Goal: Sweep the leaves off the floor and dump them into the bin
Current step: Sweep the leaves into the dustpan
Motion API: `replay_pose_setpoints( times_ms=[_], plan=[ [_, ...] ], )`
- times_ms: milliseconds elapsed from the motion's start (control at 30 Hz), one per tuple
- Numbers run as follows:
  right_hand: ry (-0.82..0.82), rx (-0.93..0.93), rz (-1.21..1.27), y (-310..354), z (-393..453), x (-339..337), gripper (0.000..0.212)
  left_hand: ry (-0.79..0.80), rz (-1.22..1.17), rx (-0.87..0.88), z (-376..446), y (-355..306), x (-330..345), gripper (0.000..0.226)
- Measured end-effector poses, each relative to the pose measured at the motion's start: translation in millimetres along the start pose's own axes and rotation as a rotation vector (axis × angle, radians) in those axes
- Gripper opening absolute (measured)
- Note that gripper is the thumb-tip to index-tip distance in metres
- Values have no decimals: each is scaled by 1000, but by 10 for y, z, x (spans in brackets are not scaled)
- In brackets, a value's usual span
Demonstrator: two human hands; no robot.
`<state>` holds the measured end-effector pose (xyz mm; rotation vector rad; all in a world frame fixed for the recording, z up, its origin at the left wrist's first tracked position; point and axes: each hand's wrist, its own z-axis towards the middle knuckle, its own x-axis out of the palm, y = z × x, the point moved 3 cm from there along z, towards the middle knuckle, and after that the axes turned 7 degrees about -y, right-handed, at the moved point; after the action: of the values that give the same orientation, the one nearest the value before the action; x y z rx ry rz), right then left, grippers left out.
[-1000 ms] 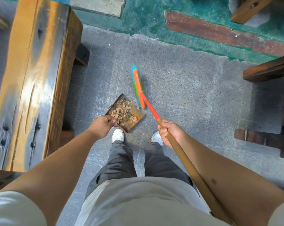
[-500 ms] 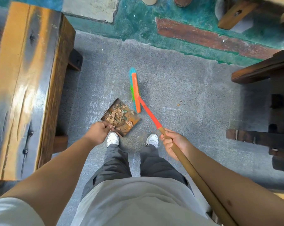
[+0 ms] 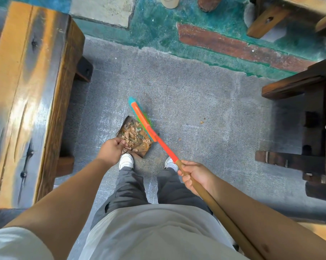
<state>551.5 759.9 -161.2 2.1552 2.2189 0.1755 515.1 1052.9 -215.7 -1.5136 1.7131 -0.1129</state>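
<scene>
On a grey speckled floor bordered by worn green and red paint, a person in a white shirt and grey trousers is standing between heavy timber furniture, looking straight down at their own white shoes. Filling the left edge of the view, a long glossy wooden bench is running alongside the person's left arm, while darker wooden furniture is crowding the right side. Slanting up from the lower right, a broom with a wooden handle, an orange neck and an orange head with blurred teal and green bristles is reaching across to the far edge of a brown dustpan. The right hand is wrapping its grip around the wooden handle just below the orange neck, fingers curled fully round it. The left hand is closing its grip on the dustpan's near corner, fingers pinching the rim just ahead of the left shoe. Dry brown leaves are lying heaped inside the dustpan, directly beyond the left hand's fingers and just beside the broom head. Well apart to the right, a few small leaf scraps are lying loose on the floor.
</scene>
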Motion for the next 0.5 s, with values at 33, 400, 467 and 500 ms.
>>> replay_pose_setpoints(
  times_ms=[33, 400, 467, 500],
  plan=[
    [-12, -6, -27, -14, -16, -2, 24, -9, 6, 2, 4, -4, 2, 27],
    [45, -45, 58, 30, -279, -158, 24, 1, -20, 32, 119, -240, 30, 27],
    [73, -49, 120, 87, -293, -156, 22, -6, -10, 40, 133, -280, 11, 27],
    [86, -46, 155, 122, -295, -155, 22, -7, -6, 44, 139, -301, 0, 27]
  ],
)
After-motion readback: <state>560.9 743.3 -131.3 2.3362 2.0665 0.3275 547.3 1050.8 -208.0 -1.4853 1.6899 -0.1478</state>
